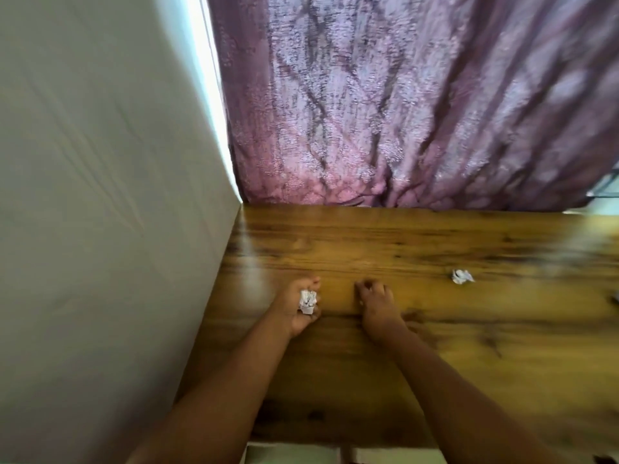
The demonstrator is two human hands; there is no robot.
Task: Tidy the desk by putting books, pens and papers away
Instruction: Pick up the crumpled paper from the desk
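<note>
My left hand [299,308] is turned palm up over the wooden desk [435,329] near its left edge, its fingers curled round a crumpled white paper ball [307,301]. My right hand [376,304] lies palm down on the desk just to the right, fingers bent with their tips on the wood; I cannot see anything under it. A second crumpled paper ball [462,276] lies loose on the desk farther right.
A pale wall [100,195] stands along the desk's left side. A purple patterned curtain [402,112] hangs behind the far edge. A small dark thing [615,299] shows at the right border. The desk's near edge runs along the bottom.
</note>
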